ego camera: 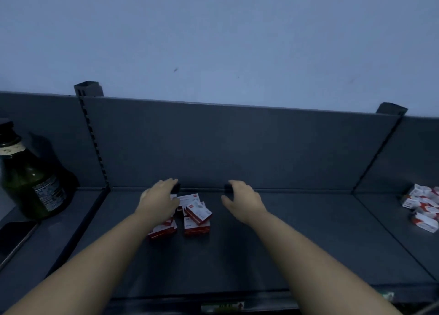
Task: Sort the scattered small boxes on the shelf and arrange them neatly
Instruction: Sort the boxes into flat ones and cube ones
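Forearms (pixel 95 255) outstretched, left hand (pixel 159 200) palm-down over small boxes (pixel 197 216).

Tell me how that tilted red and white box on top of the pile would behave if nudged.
The tilted box leans on other boxes, so a nudge would probably slide or topple it flat. Its flat faces suggest it won't roll. Being small, it is likely light.

two bare arms fill the lower part of the head view. the left forearm (pixel 95 255) and the right forearm (pixel 308 248) are uncovered along all of their visible length, slim and smooth. the left hand (pixel 159 200) and the right hand (pixel 242 200) are bare as well. dim bluish light blurs the finer detail of the fingers (pixel 169 183).
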Demonstrator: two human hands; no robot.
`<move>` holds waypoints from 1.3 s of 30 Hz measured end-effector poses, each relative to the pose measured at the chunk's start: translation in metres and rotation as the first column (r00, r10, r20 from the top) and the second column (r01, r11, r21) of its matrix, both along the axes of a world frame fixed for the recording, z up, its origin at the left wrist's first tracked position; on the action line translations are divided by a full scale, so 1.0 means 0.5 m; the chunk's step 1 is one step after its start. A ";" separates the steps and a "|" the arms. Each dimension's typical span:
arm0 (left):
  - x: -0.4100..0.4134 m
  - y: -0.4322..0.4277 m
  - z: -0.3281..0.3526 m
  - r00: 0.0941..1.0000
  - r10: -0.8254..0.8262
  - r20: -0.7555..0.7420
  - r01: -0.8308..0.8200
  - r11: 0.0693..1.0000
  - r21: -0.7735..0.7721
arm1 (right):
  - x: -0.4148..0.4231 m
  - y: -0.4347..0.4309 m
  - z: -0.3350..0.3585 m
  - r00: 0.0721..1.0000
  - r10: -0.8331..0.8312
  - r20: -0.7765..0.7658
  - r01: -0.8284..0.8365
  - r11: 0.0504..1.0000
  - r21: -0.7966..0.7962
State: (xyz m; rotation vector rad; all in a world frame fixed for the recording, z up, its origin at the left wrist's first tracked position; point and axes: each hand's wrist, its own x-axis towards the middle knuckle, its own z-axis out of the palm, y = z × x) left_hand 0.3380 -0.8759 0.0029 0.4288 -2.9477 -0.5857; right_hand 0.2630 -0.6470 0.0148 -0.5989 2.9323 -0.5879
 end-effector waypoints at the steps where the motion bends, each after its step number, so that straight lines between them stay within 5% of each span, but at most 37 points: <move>1: -0.006 0.011 0.002 1.000 -0.019 0.011 0.020 1.000 -0.022 | -0.003 0.011 0.004 1.000 0.005 -0.005 -0.005 1.000 0.021; 7: -0.039 0.113 0.017 0.998 -0.062 -0.025 0.065 0.987 0.144 | -0.014 0.097 0.028 1.000 -0.011 0.000 0.011 1.000 0.024; 16: -0.107 0.339 0.062 0.988 -0.152 0.019 0.153 0.978 -0.140 | -0.062 0.340 0.059 0.998 -0.039 -0.054 0.042 0.997 0.068; 28: -0.208 0.761 0.066 0.976 -0.217 0.034 0.219 0.970 -0.102 | -0.138 0.746 0.089 0.996 -0.085 -0.035 0.088 0.993 0.084; 36: -0.261 0.856 0.081 0.963 -0.262 0.054 0.267 0.952 -0.149 | -0.177 0.847 0.074 0.993 -0.107 -0.048 0.109 0.994 0.022; 39: -0.286 0.873 0.076 0.954 -0.292 0.072 0.295 0.955 -0.028 | -0.183 0.870 0.070 0.991 -0.121 -0.059 0.121 0.993 0.004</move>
